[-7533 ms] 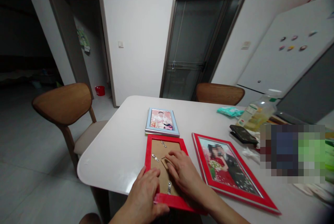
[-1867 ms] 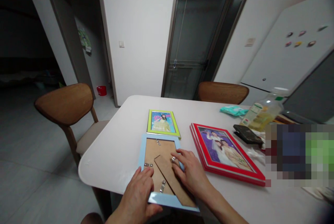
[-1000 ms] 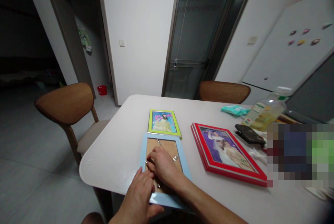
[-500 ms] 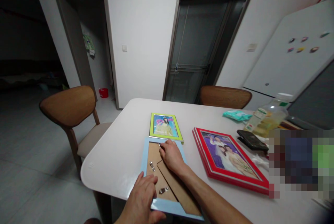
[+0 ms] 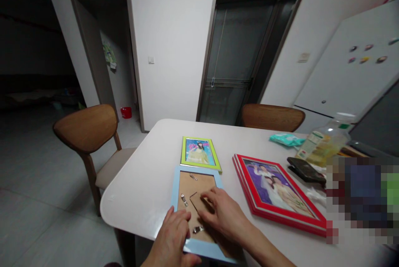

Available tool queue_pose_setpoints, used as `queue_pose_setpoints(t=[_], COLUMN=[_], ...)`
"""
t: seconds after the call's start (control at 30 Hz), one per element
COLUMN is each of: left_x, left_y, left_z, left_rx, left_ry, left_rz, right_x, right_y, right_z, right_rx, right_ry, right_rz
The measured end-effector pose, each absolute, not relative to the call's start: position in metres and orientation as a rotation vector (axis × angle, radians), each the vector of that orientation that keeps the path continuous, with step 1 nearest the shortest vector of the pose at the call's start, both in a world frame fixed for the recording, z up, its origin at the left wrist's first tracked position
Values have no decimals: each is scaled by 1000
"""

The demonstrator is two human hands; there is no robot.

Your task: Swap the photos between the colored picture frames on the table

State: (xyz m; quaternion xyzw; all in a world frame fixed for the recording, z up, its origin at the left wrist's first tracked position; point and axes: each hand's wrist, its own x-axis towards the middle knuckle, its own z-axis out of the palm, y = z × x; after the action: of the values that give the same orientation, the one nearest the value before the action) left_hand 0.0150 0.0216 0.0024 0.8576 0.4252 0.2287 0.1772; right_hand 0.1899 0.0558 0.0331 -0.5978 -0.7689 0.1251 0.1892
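A light-blue picture frame [image 5: 176, 184] lies back side up at the table's near edge. Its brown backing board [image 5: 204, 177] carries a fold-out stand and small metal clips, one of them a left-side clip [image 5: 184, 200]. My left hand [image 5: 173, 233] grips the frame's lower left corner, fingers on top and thumb at the front edge. Over the right half of the board is my right hand [image 5: 226, 214], thumb and forefinger apart near the stand's edge, holding nothing visible. The right-side part of the board is hidden beneath it.
Beyond the blue frame lies a lime-green framed picture [image 5: 199, 153]. To the right are stacked red picture frames [image 5: 277, 188], a dark phone [image 5: 305, 170], a teal packet [image 5: 286, 139] and a plastic bottle [image 5: 326, 140]. Wooden chairs [image 5: 87, 128] stand around the white table [image 5: 140, 184].
My right hand has left the clip at the top of the blue frame and moved down and right, over the board's stand. My left hand stays at the lower left corner.
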Motion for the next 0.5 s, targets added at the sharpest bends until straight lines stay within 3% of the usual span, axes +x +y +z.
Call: queue_pose_setpoints(t=[0.23,0.5], left_x=[11,18], left_y=[22,34], left_z=[3,23], left_rx=[2322,1631], left_ry=[1184,1159], left_rz=[837,1133], right_x=[189,173], right_y=[42,40], right_z=[30,67], right_rx=[-1670,-1608], right_ry=[-2090,-2052], right_rz=[426,361])
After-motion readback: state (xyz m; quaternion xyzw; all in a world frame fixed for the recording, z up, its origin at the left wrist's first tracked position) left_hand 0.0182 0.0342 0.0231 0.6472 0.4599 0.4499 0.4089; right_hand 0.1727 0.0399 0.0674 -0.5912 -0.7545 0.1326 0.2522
